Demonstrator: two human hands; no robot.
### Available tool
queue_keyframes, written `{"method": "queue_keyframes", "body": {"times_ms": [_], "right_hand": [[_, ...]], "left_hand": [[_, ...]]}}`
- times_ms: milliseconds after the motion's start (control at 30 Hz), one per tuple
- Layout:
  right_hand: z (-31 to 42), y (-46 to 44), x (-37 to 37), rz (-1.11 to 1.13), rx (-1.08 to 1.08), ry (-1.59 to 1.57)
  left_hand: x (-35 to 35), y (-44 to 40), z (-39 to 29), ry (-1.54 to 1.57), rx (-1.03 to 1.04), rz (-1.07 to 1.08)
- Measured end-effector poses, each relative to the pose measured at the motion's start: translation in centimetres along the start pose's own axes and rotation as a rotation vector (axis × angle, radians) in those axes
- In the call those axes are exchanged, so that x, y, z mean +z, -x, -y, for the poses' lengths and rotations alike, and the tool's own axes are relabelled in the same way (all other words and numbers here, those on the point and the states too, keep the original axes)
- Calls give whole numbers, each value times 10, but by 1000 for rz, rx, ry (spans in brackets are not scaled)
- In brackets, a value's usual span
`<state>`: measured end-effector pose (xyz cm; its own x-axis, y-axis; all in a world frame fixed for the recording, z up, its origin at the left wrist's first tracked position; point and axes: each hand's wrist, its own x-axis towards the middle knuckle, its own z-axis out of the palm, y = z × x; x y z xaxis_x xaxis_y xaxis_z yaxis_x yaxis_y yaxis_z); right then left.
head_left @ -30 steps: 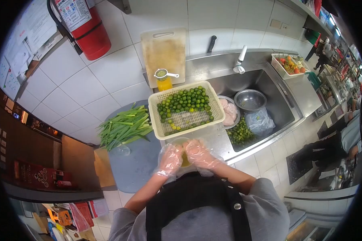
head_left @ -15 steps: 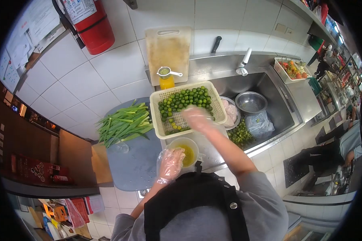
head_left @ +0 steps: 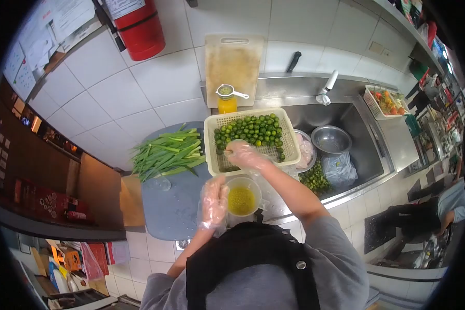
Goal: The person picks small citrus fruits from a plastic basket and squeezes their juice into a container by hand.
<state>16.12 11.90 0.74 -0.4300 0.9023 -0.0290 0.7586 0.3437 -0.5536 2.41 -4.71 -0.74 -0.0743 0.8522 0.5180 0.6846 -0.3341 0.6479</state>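
A cream plastic basket [head_left: 210, 139] holds many small green citrus fruits [head_left: 253, 128]. Over its front part is my right hand [head_left: 242, 155] in a clear plastic glove, fingers pressed together; what they hold, if anything, is hidden. My left hand [head_left: 214, 202], gloved too, is beside the left rim of a clear bowl [head_left: 243, 199] of yellow-green liquid; its fingers are bent, and I cannot make out anything in them. Cut green pieces [head_left: 315, 177] lie in the near left corner of the sink.
Long green leaves [head_left: 169, 150] lie on a grey board [head_left: 173, 206]. A strainer [head_left: 226, 91] tops a yellow container [head_left: 227, 106]. The sink [head_left: 364, 173] holds metal bowls [head_left: 331, 140] and a plastic bag [head_left: 339, 169]. A co-worker [head_left: 449, 201] stands far right.
My right hand has left the bowl and reached over the basket, ending at its front left part. My left hand has stayed by the bowl's left side. The view has shifted.
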Motion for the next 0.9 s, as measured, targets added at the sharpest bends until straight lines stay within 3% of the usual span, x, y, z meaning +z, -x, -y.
{"method": "queue_keyframes", "body": {"times_ms": [33, 67, 100, 167, 200, 267, 533, 600, 733, 833, 900], "right_hand": [[13, 19, -20, 66, -41, -188], [15, 32, -29, 130, -82, -374], [8, 44, -23, 139, -88, -370], [-3, 77, -1, -53, -353, -298], [-4, 91, 1, -49, -358, -297], [-2, 116, 4, -22, -175, -321], [1, 145, 49, -298, -194, -201], [3, 144, 50, -260, -84, -544], [26, 150, 19, -161, -39, -484], [29, 150, 17, -102, 45, -589], [26, 150, 20, -50, 142, -706]], "left_hand": [[1, -2, -1, -3, -11, -5], [4, -6, -2, 304, -257, 27], [6, -9, -3, 614, -500, 55], [14, -8, 9, 739, -611, 116], [17, -8, 14, 866, -710, 190], [18, -4, 19, 821, -685, 266], [11, 3, 3, 524, -550, 426], [15, 9, 13, 634, -661, 452], [20, 17, 21, 772, -622, 356], [19, 18, 19, 598, -579, 363], [16, 17, 14, 351, -333, 372]]}}
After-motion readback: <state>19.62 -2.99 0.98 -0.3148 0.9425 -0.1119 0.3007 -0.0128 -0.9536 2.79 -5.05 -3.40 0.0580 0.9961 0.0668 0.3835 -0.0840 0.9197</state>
